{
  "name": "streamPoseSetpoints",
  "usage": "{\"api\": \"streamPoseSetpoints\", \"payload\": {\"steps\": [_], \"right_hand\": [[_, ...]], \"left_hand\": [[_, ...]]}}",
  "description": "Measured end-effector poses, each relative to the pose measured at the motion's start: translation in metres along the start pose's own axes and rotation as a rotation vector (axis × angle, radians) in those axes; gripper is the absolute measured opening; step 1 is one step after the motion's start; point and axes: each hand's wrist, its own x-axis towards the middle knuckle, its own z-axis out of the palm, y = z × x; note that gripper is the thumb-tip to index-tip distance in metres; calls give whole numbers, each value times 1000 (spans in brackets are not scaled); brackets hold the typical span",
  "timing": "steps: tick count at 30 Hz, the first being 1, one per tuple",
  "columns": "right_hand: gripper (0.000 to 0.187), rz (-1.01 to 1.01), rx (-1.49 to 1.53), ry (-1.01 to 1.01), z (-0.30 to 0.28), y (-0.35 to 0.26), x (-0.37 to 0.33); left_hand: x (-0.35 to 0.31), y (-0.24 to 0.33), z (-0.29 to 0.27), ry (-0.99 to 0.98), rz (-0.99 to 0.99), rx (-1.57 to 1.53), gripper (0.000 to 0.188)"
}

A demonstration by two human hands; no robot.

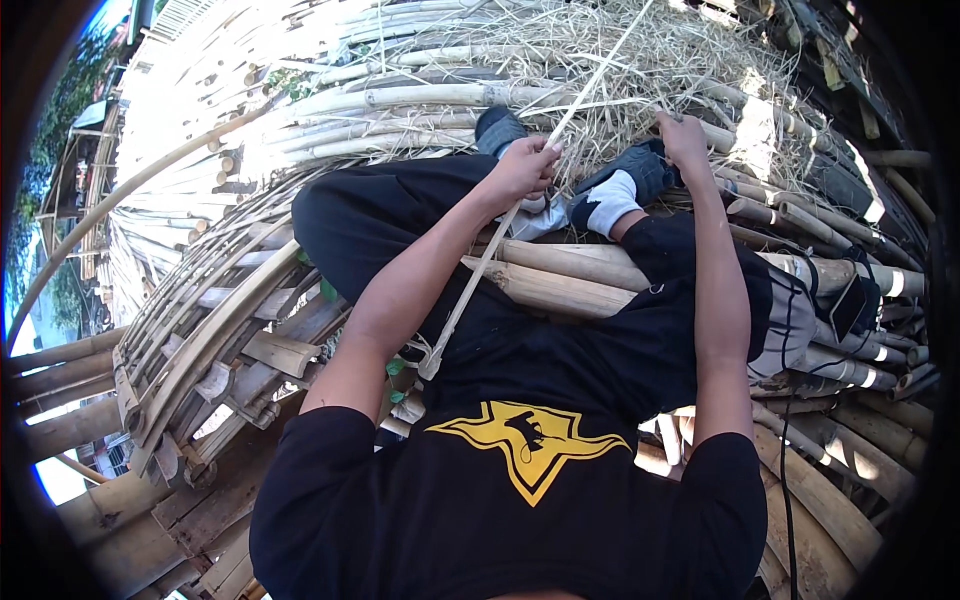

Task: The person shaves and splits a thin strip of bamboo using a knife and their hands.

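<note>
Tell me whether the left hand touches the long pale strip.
Touching: the head view shows the left hand closed around the long pale strip, which emerges above and below it.

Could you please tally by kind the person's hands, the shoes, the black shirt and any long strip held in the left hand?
Hands: 2, the left hand and the right hand
Dark shoes: 2
Black shirt: 1
Long pale strip, held in the left hand: 1
Total: 6

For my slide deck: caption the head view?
The left hand grips a long pale strip amid bamboo poles and loose shavings.
</note>
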Motion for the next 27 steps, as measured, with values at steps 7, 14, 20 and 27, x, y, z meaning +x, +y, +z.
{"api": "streamPoseSetpoints", "payload": {"steps": [7, 14, 20, 27], "right_hand": [[51, -201, -177, -291, 36, -31, -48], [51, -279, -182, -348, 52, -20, -51], [42, -167, -109, -439, 47, -26, -57], [22, -4, 833, -699, 34, -40, -66]], "left_hand": [[9, -20, -2, 27, -97, 49, 21], [8, -16, -11, 14, 42, 131, 24], [-8, -11, 5, 47, -9, -145, 17], [-22, -10, 37, 49, 91, -39, 21]]}}
